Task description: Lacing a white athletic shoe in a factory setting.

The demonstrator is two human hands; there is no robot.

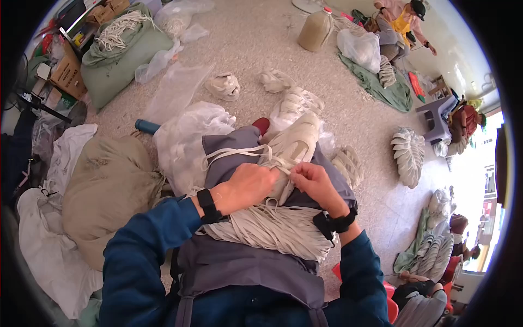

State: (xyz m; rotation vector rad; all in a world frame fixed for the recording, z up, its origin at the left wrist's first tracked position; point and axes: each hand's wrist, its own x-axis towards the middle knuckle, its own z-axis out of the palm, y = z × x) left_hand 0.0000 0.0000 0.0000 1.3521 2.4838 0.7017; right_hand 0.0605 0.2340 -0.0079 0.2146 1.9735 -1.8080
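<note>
Laces (pixel 272 226) heap on lap beneath hands (pixel 283 185), shoe (pixel 291 144); bags (pixel 188 139) crowd around.

A brown cardboard box (pixel 66 73) sits at the upper left beside a green sack. More small cartons (pixel 103 11) crowd the top left corner. A tan plastic jug with a red cap (pixel 315 31) stands on the floor near the top centre.

Shoe (pixel 294 143) on lap, lace bundle (pixel 272 226) before it, sack (pixel 103 191) left.
</note>
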